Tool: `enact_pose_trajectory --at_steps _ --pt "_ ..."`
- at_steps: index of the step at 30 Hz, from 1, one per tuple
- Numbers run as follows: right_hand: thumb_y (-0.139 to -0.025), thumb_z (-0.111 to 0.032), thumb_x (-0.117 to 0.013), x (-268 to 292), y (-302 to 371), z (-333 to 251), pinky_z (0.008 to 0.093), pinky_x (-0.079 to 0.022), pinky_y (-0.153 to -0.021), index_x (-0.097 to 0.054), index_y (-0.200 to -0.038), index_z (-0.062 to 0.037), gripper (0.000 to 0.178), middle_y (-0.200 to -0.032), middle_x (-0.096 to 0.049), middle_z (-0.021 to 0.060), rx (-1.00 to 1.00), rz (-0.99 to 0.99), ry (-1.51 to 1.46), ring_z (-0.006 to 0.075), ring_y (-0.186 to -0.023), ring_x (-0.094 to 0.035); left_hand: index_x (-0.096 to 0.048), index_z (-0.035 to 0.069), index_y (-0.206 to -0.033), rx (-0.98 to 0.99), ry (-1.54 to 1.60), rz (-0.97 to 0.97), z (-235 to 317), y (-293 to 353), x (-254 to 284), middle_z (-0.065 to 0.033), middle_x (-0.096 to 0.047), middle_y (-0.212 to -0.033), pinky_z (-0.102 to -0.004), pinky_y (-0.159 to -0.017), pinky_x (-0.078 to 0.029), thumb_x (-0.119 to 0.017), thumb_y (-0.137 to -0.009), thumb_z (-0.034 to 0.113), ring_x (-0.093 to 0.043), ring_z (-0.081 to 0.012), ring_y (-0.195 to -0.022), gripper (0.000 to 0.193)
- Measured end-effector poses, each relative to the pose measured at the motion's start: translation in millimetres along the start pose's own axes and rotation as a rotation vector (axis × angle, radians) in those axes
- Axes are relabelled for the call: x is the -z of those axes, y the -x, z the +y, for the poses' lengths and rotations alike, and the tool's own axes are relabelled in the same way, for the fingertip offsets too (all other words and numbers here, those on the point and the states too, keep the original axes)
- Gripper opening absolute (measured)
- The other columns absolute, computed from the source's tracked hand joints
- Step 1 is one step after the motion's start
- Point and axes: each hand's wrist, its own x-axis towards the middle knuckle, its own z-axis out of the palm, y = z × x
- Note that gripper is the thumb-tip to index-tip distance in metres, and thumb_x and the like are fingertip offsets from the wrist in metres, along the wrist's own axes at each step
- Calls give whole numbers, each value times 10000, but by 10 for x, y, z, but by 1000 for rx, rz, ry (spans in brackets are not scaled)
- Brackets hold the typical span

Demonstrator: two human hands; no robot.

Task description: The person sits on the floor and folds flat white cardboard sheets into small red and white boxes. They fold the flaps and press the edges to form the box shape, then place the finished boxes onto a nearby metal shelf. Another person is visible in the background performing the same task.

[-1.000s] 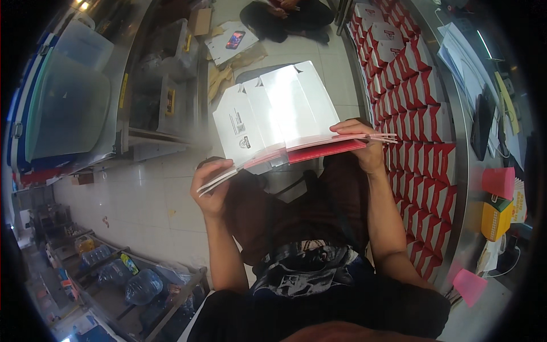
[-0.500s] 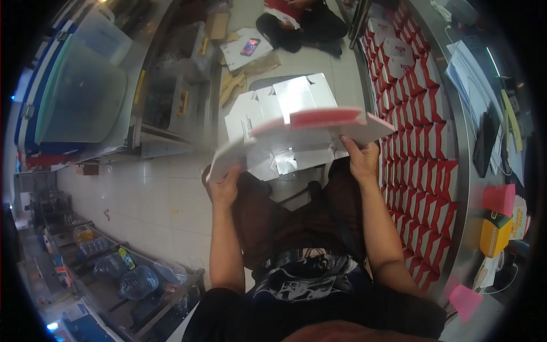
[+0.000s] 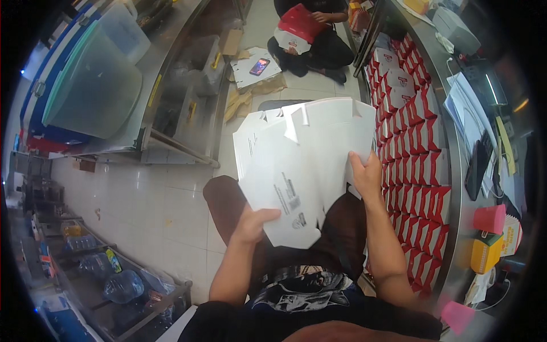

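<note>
I hold a white cardboard box blank [image 3: 307, 165], flattened out, over my lap. Its top edge has cut tabs and notches, and small dark print marks its lower left part. My left hand [image 3: 250, 225] is closed on the lower left edge, thumb on top and fingers hidden beneath. At the right edge my right hand [image 3: 367, 176] grips it the same way, the thumb lying on the white face. More white cardboard shows under its left edge, but I cannot tell how many sheets lie there.
Red-and-white folded boxes [image 3: 416, 182] stand in rows on my right, beside a metal counter [image 3: 456, 228] bearing papers and pink cups. Ahead, a seated person holds a red-and-white box [image 3: 299, 25] near a phone [image 3: 259, 66]. Shelves and plastic tubs [image 3: 97, 85] line the left.
The blank has turned from its bent, reddish-edged position to lie white face up, lower and nearer me. My left hand has moved right and toward me. The seated person shows more fully.
</note>
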Motion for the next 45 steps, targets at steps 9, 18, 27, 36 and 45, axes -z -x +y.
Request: enact_pose_trajectory --at_steps 9,18,27,36,45 --pt "-1024 -158 -568 107 102 106 479 -570 -864 -585 -1405 -18 406 -1093 -728 285 47 41 282 419 -1001 -734 -536 -40 -1441 213 -62 -479 -337 -13 -689 -143 -664 -1335 -408 -1055 -489 -708 -879 48 -633 -263 -1221 594" --pt "-1023 -74 -590 550 433 -306 296 -554 -814 -628 -1294 13 287 -1103 -705 53 -290 -241 -425 116 -957 -667 -478 -55 -1482 315 139 -501 -202 -101 -749 -199 -626 -1394 -454 -1097 -479 -677 -847 62 -608 -311 -1303 676" --pt "-975 10 -478 1171 501 375 506 -541 -959 -489 -1464 -22 491 -1179 -695 309 -289 26 688 476 -1085 -687 -333 -22 -1577 404 99 -387 -1188 -550 -547 -160 -564 -1423 -398 -1112 -449 -529 -900 211 -570 -253 -1300 742" --pt "-1091 -277 -493 858 905 1161 420 -399 -1168 -224 -1649 -16 673 -1567 -471 278 -445 -137 292 378 -1409 -523 -234 -33 -1615 427 35 -471 -1564 -457 -760 -173 -479 -1499 -387 -1165 -363 -485 -863 205 -467 -264 -1378 828" --pt "-1122 -526 -378 815 1005 818 378 -293 -1237 -113 -1684 -54 780 -1676 -325 190 -787 -234 -549 270 -1510 -375 -337 -58 -1565 345 114 -452 -1502 -433 -786 -207 -525 -1476 -419 -1152 -416 -507 -853 160 -523 -306 -1369 763"
